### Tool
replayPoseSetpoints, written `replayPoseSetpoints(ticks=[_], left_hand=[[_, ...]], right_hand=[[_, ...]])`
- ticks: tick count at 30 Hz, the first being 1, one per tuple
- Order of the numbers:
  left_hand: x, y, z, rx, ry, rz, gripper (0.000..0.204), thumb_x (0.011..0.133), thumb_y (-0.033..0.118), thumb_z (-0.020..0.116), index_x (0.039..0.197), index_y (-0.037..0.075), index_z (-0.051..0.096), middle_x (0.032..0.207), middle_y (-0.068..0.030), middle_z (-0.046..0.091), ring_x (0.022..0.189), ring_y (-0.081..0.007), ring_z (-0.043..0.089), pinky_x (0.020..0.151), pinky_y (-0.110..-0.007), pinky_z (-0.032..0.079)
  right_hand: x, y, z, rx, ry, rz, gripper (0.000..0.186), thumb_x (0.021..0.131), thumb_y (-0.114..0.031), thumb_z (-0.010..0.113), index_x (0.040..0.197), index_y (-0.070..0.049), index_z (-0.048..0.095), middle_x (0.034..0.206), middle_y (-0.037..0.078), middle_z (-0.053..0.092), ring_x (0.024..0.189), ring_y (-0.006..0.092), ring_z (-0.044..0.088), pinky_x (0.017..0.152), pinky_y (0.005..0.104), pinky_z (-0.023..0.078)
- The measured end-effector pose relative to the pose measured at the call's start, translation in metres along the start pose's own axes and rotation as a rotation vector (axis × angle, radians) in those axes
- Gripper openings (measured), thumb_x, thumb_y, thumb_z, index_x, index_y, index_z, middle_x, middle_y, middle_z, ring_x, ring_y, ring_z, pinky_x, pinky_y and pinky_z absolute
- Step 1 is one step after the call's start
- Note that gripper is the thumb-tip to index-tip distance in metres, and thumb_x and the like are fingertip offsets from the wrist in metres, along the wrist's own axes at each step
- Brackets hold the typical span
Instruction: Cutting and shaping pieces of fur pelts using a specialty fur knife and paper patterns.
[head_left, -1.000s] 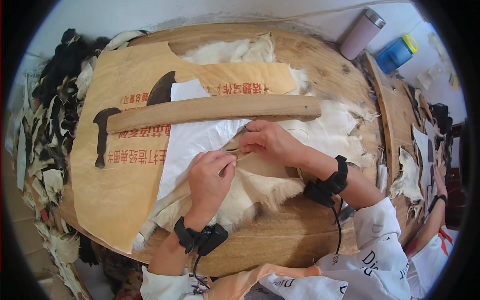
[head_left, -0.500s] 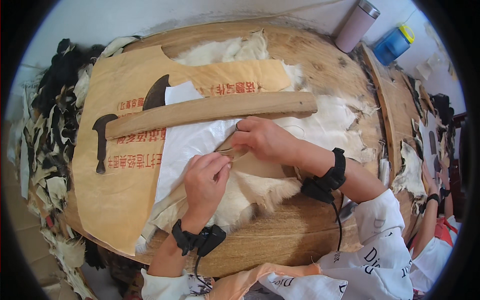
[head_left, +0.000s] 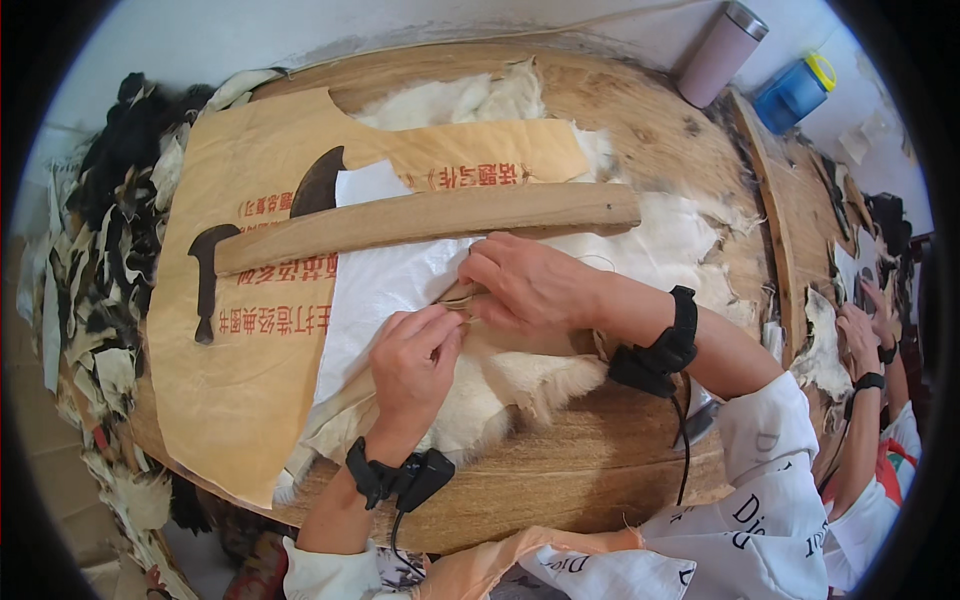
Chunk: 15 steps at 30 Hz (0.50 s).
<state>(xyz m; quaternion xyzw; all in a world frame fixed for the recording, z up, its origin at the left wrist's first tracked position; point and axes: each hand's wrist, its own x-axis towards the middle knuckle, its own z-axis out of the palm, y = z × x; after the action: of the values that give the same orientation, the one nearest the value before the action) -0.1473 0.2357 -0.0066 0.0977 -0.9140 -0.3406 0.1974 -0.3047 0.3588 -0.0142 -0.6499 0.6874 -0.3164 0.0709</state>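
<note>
A cream fur pelt (head_left: 520, 385) lies on a round wooden table (head_left: 600, 470). My left hand (head_left: 415, 360) pinches the pelt's tan edge near the middle. My right hand (head_left: 525, 280) presses on the same edge just beyond it, fingers closed on the skin; a small tool may be in it, but I cannot tell. White paper (head_left: 385, 290) lies under the pelt's left side. A long wooden stick (head_left: 430, 215) lies across the table just above both hands.
A brown cardboard sheet (head_left: 230, 370) with cut-out shapes covers the table's left. More white fur (head_left: 470, 100) lies at the back. Dark and pale scraps (head_left: 100, 260) pile on the left. A grey flask (head_left: 722, 52) and a blue jar (head_left: 795, 92) stand far right. Another person's hands (head_left: 862, 320) work at the right.
My two hands have stayed on the pelt's edge, shifting only slightly. The view has drifted a little.
</note>
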Motion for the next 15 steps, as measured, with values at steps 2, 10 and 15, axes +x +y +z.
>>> replayPoseSetpoints(ticks=[2, 10, 15], left_hand=[[-0.001, -0.002, 0.002, -0.009, 0.006, 0.01, 0.013, 0.072, 0.005, 0.067, 0.085, 0.005, 0.067, 0.087, -0.0061, 0.065, 0.075, -0.0242, 0.057, 0.067, -0.033, 0.047], [0.001, -0.005, 0.004, -0.025, 0.023, -0.012, 0.011, 0.072, 0.005, 0.067, 0.083, 0.006, 0.067, 0.084, -0.0061, 0.065, 0.072, -0.0251, 0.057, 0.065, -0.033, 0.047], [0.001, -0.005, 0.005, -0.034, 0.015, -0.041, 0.012, 0.071, 0.003, 0.066, 0.082, 0.006, 0.067, 0.082, -0.0065, 0.065, 0.071, -0.0252, 0.057, 0.064, -0.033, 0.046]], right_hand=[[-0.001, -0.007, -0.005, -0.039, -0.053, -0.045, 0.034, 0.069, -0.016, 0.065, 0.094, -0.002, 0.047, 0.086, 0.014, 0.047, 0.081, 0.033, 0.05, 0.07, 0.0399, 0.042], [0.0, -0.009, 0.01, -0.124, 0.026, -0.058, 0.036, 0.061, -0.022, 0.06, 0.087, -0.001, 0.045, 0.084, 0.015, 0.046, 0.078, 0.0308, 0.047, 0.067, 0.0376, 0.042], [-0.001, -0.005, 0.012, -0.156, -0.011, -0.075, 0.035, 0.062, -0.023, 0.059, 0.085, 0.0, 0.045, 0.08, 0.014, 0.046, 0.074, 0.0298, 0.048, 0.065, 0.0369, 0.042]])
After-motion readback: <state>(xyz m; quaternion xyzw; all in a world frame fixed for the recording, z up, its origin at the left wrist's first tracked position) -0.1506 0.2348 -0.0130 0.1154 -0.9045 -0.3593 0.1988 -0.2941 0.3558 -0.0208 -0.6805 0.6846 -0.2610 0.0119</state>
